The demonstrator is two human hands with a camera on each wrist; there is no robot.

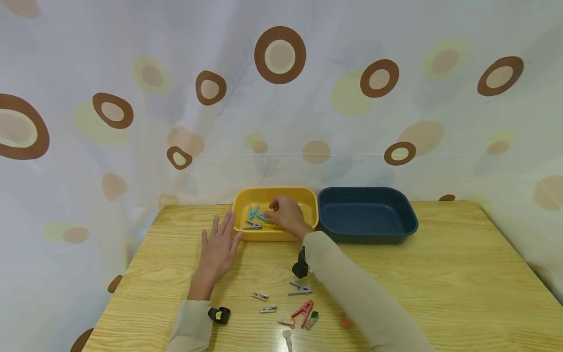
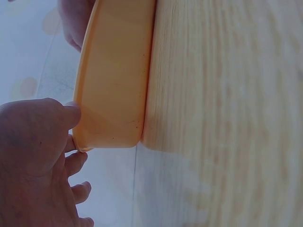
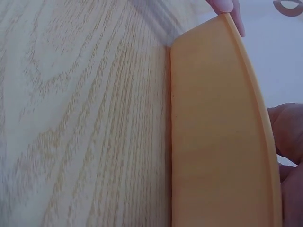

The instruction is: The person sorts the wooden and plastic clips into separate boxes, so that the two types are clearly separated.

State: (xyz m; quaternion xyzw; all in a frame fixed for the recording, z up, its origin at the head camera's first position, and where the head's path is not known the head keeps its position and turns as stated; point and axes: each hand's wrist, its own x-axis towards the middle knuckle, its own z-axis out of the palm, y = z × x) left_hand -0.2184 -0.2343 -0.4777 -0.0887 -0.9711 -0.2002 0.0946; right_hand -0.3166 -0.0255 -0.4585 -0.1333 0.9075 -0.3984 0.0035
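My left hand [image 1: 218, 248] lies with spread fingers against the left end of a yellow tray [image 1: 274, 235]; its fingertips touch the rim. My right hand [image 1: 287, 213] reaches down inside that tray, its thumb and bent index finger apart. Close by the right thumb are a light blue clothespin [image 1: 261, 217] and a yellow-green piece, partly hidden by the hand. Whether the thumb touches them cannot be told. Another light blue clothespin [image 1: 253, 211] and a grey clothespin [image 1: 252, 225] lie farther left in the tray. The tray wall hides the right fingertips in the right wrist view.
A dark blue tray [image 1: 369, 238] stands right beside the yellow one. Nearer on the wooden table [image 1: 462, 283] lie a grey clothespin [image 1: 300, 289], a red clothespin [image 1: 303, 312] and several small wooden clips [image 1: 268, 309]. A patterned cloth [image 1: 281, 122] hangs behind.
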